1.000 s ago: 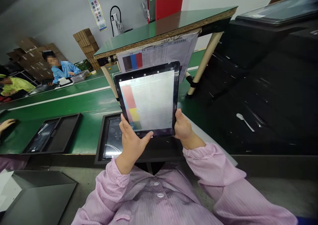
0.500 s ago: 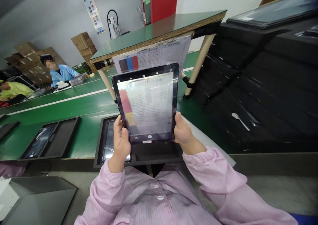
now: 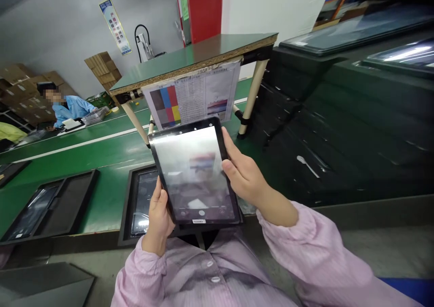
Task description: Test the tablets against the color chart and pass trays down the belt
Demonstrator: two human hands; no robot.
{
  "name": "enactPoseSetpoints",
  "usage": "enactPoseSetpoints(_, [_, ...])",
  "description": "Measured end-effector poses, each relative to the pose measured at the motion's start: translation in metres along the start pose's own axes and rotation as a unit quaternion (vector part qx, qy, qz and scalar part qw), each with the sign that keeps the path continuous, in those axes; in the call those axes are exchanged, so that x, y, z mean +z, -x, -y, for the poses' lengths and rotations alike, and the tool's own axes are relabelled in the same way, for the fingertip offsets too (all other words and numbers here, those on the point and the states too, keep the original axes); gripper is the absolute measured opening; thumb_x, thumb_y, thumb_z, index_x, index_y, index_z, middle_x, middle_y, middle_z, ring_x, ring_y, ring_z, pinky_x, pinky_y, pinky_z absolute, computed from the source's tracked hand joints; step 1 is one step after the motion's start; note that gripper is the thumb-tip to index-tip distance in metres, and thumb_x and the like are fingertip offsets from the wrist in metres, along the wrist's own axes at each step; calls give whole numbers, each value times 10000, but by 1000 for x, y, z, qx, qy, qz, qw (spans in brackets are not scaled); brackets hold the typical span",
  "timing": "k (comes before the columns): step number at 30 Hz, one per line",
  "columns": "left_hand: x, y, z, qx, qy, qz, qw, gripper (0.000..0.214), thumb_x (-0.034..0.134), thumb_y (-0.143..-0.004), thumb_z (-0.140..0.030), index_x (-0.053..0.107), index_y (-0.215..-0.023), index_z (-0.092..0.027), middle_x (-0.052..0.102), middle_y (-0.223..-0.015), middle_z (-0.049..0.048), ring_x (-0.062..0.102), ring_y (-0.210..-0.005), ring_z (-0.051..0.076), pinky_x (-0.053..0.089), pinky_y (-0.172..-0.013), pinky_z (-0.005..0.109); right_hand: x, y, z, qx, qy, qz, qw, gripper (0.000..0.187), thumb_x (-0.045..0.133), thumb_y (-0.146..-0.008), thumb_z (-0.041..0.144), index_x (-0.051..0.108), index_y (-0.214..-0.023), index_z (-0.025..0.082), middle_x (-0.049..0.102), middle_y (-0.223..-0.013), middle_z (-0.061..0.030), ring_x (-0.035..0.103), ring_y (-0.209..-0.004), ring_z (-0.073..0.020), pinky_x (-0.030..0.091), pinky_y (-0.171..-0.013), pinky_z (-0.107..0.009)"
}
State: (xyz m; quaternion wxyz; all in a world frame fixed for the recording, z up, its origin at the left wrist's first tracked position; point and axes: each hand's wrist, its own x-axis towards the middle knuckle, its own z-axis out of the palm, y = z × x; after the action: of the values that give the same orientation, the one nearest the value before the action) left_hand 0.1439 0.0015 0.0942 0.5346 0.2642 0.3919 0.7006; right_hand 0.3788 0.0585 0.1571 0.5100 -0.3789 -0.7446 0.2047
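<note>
I hold a black tablet [image 3: 195, 171] upright in both hands over the green belt. Its lit screen shows a blurred camera picture with coloured bands. My left hand [image 3: 159, 214] grips the tablet's lower left edge, thumb on the bezel. My right hand [image 3: 242, 173] clasps the right edge, thumb on the screen's right side and fingers behind. Behind the tablet a printed colour chart [image 3: 193, 94] hangs from the edge of a small green-topped table [image 3: 203, 56]. Under the tablet a black tray [image 3: 134, 203] holds another tablet.
A second black tray [image 3: 50, 205] lies on the green conveyor belt [image 3: 101, 153] to the left. Stacked black trays [image 3: 339, 130] fill the right side. Two people sit at the far left by cardboard boxes [image 3: 20, 83].
The tablet has come down and tilted back, uncovering the colour chart. My right hand slid up its right edge. The screen picture changed from a pale table to blurred bands.
</note>
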Motion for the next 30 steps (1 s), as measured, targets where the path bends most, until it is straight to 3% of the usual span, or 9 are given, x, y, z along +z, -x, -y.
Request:
enactPoseSetpoints(3, [0, 5, 1, -43, -3, -25, 999, 580, 846, -781, -378, 666, -1329, -327, 730, -1273, 47, 727, -1059, 181, 528, -1028, 324, 5, 9, -29, 34, -23, 23, 999, 751, 291, -1027, 647, 150, -1644, 242, 422, -1571, -86, 458, -1416, -287, 435, -1148, -487])
enactPoseSetpoints(6, [1, 1, 8, -117, -17, -55, 992, 594, 781, -837, -295, 604, -1404, -283, 731, -1263, 72, 739, -1006, 189, 557, -988, 354, 15, 24, -62, 95, -19, -32, 995, 821, 255, -1002, 711, 88, -1650, 235, 535, -1450, -133, 594, -1235, -268, 503, -1046, -474])
enactPoseSetpoints(9, [2, -9, 29, -176, -46, -99, 978, 561, 667, -908, -237, 548, -1455, -245, 714, -1293, 87, 723, -1060, 188, 538, -1013, 355, 25, 42, -84, 150, 36, -77, 985, 771, 232, -1012, 690, 405, -1566, 183, 636, -1121, -133, 634, -996, -238, 534, -929, -433])
enactPoseSetpoints(12, [-3, -17, 56, -209, -86, -100, 969, 535, 582, -942, -208, 522, -1473, -225, 652, -1390, 102, 659, -1212, 203, 469, -1099, 374, 35, 55, -91, 150, 64, 3, 987, 705, 229, -1030, 640, 680, -1322, 184, 613, -1007, -121, 606, -969, -228, 519, -927, -416])
enactPoseSetpoints(17, [-35, -6, 52, -43, -290, -42, 955, 531, 519, -1004, -345, 448, -1523, -260, 508, -1539, 111, 541, -1361, 218, 382, -1169, 383, 56, 69, -93, 85, 206, 169, 960, 556, 280, -1046, 536, 764, -1170, 295, 594, -1293, -121, 501, -1180, -313, 446, -953, -524])
enactPoseSetpoints(19, [-55, 1, 30, 74, -408, -21, 910, 488, 473, -1022, -364, 476, -1501, -277, 564, -1462, 110, 564, -1310, 221, 398, -1147, 413, 65, 72, -93, 58, 253, 213, 942, 499, 300, -1051, 482, 735, -1232, 319, 548, -1395, -108, 444, -1260, -340, 413, -962, -550])
enactPoseSetpoints(22, [-82, 3, -5, 167, -609, -26, 775, 385, 458, -1007, -301, 659, -1329, -234, 624, -1215, 134, 574, -1166, 259, 434, -1073, 473, 78, 69, -93, 33, 295, 244, 923, 449, 328, -1052, 445, 692, -1297, 350, 507, -1453, -100, 403, -1315, -354, 378, -974, -565])
enactPoseSetpoints(26, [-101, -9, -30, 133, -803, -46, 579, 376, 499, -946, -181, 744, -1225, -235, 522, -1206, 172, 470, -1153, 333, 418, -1017, 541, 84, 65, -92, 21, 315, 228, 921, 466, 295, -1057, 452, 702, -1270, 372, 500, -1453, -101, 403, -1331, -378, 358, -957, -595])
enactPoseSetpoints(30, [-105, -25, -32, 87, -866, -64, 488, 412, 528, -930, -167, 721, -1273, -288, 487, -1222, 168, 448, -1134, 350, 418, -961, 534, 74, 72, -93, 52, 302, 144, 941, 508, 283, -1050, 487, 646, -1363, 317, 495, -1418, -147, 465, -1258, -369, 397, -915, -560])
